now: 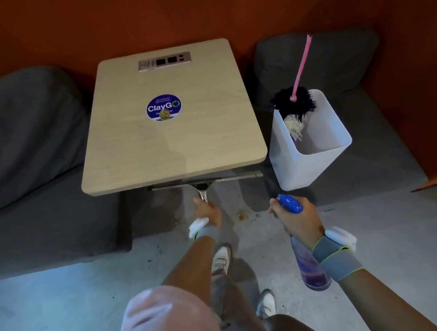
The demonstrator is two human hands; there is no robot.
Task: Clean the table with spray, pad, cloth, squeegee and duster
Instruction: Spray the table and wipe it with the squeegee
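The left hand (207, 211) has its fingers clenched around the handle of the squeegee (205, 184). The handle runs away from the person toward the surface (173, 143), and the long blade lies crosswise, parallel to the near edge and just off it, below the rim. The right hand (297, 220) has its fingers wrapped around the neck of the spray bottle (311, 260); its blue head points forward and left toward the surface, and its long body slants back and down along the forearm. To the right of the surface stands a white bin (314, 157) on a grey seat (384, 135), holding the duster (296, 103), head down, with its pink handle rising up and back. Another grey seat (25, 145) flanks the left side. The floor (66, 310) before the near edge is open.
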